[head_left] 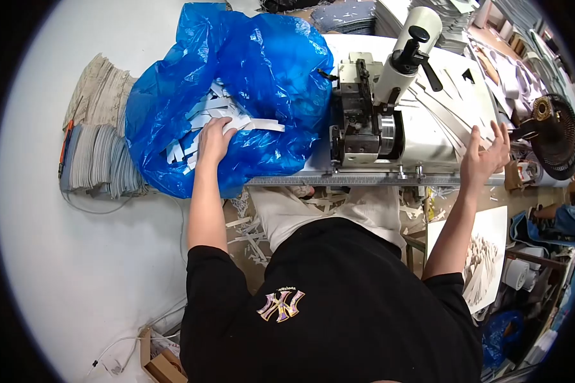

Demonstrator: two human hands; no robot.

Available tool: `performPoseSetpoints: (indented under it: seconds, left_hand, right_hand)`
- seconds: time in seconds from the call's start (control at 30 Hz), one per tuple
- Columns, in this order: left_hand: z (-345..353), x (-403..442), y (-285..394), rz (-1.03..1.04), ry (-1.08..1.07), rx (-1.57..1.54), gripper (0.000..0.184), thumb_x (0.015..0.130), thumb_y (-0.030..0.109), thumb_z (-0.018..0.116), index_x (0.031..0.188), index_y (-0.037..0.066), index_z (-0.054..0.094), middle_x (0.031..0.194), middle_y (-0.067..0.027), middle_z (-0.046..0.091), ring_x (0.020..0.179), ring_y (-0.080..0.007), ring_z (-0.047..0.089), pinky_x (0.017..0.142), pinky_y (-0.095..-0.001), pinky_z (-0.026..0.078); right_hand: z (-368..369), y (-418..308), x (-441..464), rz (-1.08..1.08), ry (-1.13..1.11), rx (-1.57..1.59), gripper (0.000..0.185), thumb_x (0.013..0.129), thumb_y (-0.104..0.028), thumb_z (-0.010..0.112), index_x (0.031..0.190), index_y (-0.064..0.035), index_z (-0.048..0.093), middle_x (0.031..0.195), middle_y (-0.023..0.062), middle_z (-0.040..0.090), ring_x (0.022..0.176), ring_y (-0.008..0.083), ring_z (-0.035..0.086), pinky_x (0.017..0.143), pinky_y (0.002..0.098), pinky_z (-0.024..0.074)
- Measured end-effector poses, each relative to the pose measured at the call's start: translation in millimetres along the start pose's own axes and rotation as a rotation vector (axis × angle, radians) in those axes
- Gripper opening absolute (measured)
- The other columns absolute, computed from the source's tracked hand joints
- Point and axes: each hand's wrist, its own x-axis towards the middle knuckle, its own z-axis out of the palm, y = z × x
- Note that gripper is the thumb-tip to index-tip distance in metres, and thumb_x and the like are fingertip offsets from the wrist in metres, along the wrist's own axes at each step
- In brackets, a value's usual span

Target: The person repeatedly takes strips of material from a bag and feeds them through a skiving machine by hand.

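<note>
My left hand (213,140) reaches into a large blue plastic bag (278,57). Its fingers curl over a heap of white strips (217,105), and several ends stick out around it. How much it grips is partly hidden under the palm. One longer strip (267,125) lies to the right of the thumb. My right hand (485,154) hovers at the right end of the white machine bed (428,137), fingers spread and holding nothing. Some long pale strips (444,118) rest on the bed just left of it.
A machine head (364,108) with a metal wheel stands between my hands. Left of the bag are stacked grey-blue pieces (102,156) and beige pieces (99,96). A black fan (554,137) stands at far right. A white board (482,255) holds cut pieces beside my right arm.
</note>
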Motion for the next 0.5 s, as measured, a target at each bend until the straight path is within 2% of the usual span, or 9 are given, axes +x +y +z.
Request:
performPoseSetpoints:
  seconds: [0.1, 0.17, 0.27, 0.33, 0.37, 0.43, 0.5]
  left_hand:
    - [-1, -5, -7, 0.073, 0.054, -0.105, 0.024, 0.097, 0.016, 0.074, 0.116, 0.004, 0.072, 0.114, -0.0167, 0.074, 0.104, -0.0388, 0.071, 0.091, -0.046, 0.056]
    - [-8, -6, -8, 0.025, 0.066, -0.087, 0.022, 0.096, 0.015, 0.075, 0.114, 0.003, 0.069, 0.112, -0.0168, 0.074, 0.105, -0.0391, 0.071, 0.091, -0.0462, 0.055]
    - [-17, -6, 17, -0.044, 0.061, -0.073, 0.022, 0.096, 0.013, 0.075, 0.111, 0.003, 0.063, 0.11, -0.0171, 0.073, 0.107, -0.0396, 0.07, 0.093, -0.0466, 0.053]
    - [-31, -4, 52, -0.155, 0.121, -0.363, 0.025, 0.097, 0.015, 0.076, 0.105, 0.004, 0.055, 0.097, -0.0154, 0.068, 0.095, -0.0385, 0.067, 0.085, -0.045, 0.052]
    - [-35, -2, 72, -0.139, 0.103, -0.384, 0.025, 0.097, 0.015, 0.076, 0.105, 0.004, 0.055, 0.097, -0.0154, 0.068, 0.095, -0.0385, 0.067, 0.085, -0.045, 0.052]
    - [-43, 1, 118, 0.095, 0.063, -0.425, 0.028, 0.098, 0.018, 0.076, 0.108, 0.005, 0.053, 0.093, -0.0148, 0.06, 0.088, -0.0376, 0.062, 0.081, -0.0447, 0.05]
    - [-52, 5, 174, 0.468, 0.051, -0.389, 0.028, 0.098, 0.018, 0.076, 0.109, 0.004, 0.054, 0.098, -0.0136, 0.058, 0.085, -0.0339, 0.058, 0.082, -0.0391, 0.05]
  right_hand:
    - [-3, -21, -11, -0.087, -0.09, 0.096, 0.042, 0.102, -0.033, 0.072, 0.137, -0.0082, 0.067, 0.158, 0.0113, 0.052, 0.147, 0.0337, 0.037, 0.122, 0.0499, 0.0301]
    - [1, -30, -22, -0.144, -0.169, 0.218, 0.039, 0.103, -0.032, 0.071, 0.135, -0.009, 0.068, 0.157, 0.011, 0.053, 0.146, 0.0334, 0.038, 0.124, 0.0516, 0.0248]
    - [4, -44, -36, -0.181, -0.262, 0.302, 0.033, 0.103, -0.029, 0.071, 0.129, -0.0099, 0.069, 0.154, 0.0107, 0.054, 0.145, 0.033, 0.039, 0.123, 0.0495, 0.0283]
    - [7, -51, -43, -0.237, -0.308, 0.375, 0.027, 0.102, -0.025, 0.071, 0.125, -0.0095, 0.07, 0.152, 0.0114, 0.056, 0.142, 0.0326, 0.042, 0.121, 0.0474, 0.0311]
    - [8, -54, -45, -0.251, -0.344, 0.402, 0.027, 0.102, -0.024, 0.071, 0.124, -0.0094, 0.07, 0.151, 0.011, 0.058, 0.14, 0.0325, 0.045, 0.121, 0.0467, 0.0321]
    - [13, -62, -47, -0.256, -0.413, 0.457, 0.026, 0.1, -0.022, 0.071, 0.123, -0.0092, 0.07, 0.146, 0.01, 0.061, 0.137, 0.0324, 0.048, 0.12, 0.0461, 0.0328]
    - [17, -66, -52, -0.244, -0.44, 0.476, 0.026, 0.099, -0.021, 0.072, 0.122, -0.0091, 0.07, 0.144, 0.0094, 0.062, 0.135, 0.0324, 0.05, 0.12, 0.0461, 0.0325]
